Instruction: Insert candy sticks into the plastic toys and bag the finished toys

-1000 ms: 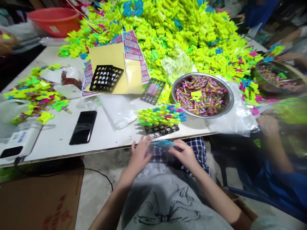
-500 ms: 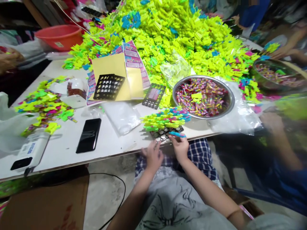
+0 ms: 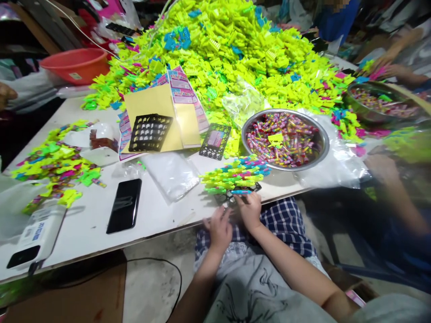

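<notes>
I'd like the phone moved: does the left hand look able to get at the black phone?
Likely yes: nothing tall stands on the table between the left hand and the phone, which lies uncovered.

Here the left hand [image 3: 220,229] is blurring, its fingertip contact staying unclear, while the right hand [image 3: 249,210] and coloured pieces [image 3: 235,175] are hiding much of the black grid [image 3: 256,188]! The blue piece's [image 3: 241,192] details are looking too small, a co-worker's hand [image 3: 382,167] is smearing, and the frame's top is cropping the heap [image 3: 235,58]
</notes>
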### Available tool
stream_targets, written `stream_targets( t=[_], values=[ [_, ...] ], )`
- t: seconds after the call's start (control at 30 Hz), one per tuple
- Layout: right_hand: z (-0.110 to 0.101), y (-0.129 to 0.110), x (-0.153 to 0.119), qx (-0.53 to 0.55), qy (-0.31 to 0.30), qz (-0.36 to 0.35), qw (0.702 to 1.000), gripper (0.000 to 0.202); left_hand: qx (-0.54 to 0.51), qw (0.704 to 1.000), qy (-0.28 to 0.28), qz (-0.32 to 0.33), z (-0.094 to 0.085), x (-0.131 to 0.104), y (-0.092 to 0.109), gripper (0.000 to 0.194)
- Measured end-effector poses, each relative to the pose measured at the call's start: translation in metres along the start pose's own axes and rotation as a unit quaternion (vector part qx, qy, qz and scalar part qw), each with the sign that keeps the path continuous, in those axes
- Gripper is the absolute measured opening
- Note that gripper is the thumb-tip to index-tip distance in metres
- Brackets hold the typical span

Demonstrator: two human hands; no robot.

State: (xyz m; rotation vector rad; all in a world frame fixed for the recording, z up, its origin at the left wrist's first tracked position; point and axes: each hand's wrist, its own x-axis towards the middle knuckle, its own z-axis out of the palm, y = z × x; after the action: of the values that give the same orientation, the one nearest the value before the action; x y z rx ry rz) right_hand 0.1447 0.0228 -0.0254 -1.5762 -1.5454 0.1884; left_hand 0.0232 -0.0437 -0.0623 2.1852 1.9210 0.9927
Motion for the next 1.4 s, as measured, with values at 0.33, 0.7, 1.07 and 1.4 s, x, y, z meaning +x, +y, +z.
stream_targets(
  t=[0.33,0.7,1.07,1.4],
  values=[
    [0.002,0.002,0.001,-0.043,-0.014,-0.036,0.998,0.022,0.009,1.000,-0.005,0.001,0.002,0.000,-0.002,0.041],
    [-0.001,-0.006,0.006,-0.017,-0.013,-0.056,0.998,0.019,0.051,0.998,-0.025,-0.019,-0.007,0.007,-0.001,0.039],
    [-0.079,0.023,-0.019,0.136,-0.072,0.009,0.988,0.027,0.044,0.997,0.027,-0.060,-0.056,0.035,-0.027,0.031],
    [-0.087,0.034,-0.011,0.229,-0.104,0.017,0.968,0.037,0.103,0.988,0.043,-0.107,-0.025,0.072,0.002,0.029]
  ],
)
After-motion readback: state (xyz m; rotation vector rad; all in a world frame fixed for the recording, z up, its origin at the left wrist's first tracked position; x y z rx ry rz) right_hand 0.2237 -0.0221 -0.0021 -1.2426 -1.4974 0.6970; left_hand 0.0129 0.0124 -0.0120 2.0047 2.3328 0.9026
